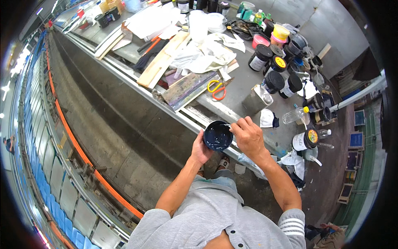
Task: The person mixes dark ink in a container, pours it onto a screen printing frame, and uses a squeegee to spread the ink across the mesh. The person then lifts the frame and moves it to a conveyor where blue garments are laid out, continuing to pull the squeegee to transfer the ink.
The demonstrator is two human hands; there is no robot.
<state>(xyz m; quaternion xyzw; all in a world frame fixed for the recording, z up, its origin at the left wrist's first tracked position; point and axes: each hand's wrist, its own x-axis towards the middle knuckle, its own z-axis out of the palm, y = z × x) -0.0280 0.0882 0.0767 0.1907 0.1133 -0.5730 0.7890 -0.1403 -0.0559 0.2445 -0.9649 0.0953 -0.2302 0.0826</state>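
Note:
A round pot of glossy dark navy paint or ink [215,137] sits in my left hand [201,147], which is closed around its side and tilts its open top toward me. My right hand [248,137] is at the pot's right rim, fingers pinched on a thin, light-coloured implement [226,125] that reaches into the pot; what exactly it is, I cannot tell. Just beyond my hands are a square metal can [255,101], a small white cloth [267,119] and a clear bottle with a yellow cap [293,116].
A long metal table [238,70] carries many lidded black tubs [259,59], white sheets [139,23], wooden boards [159,62] and yellow-orange scissors [216,90]. An orange rail [83,153] runs beside the aisle. A person [9,145] is at the far left; framed screens [355,141] lean at right.

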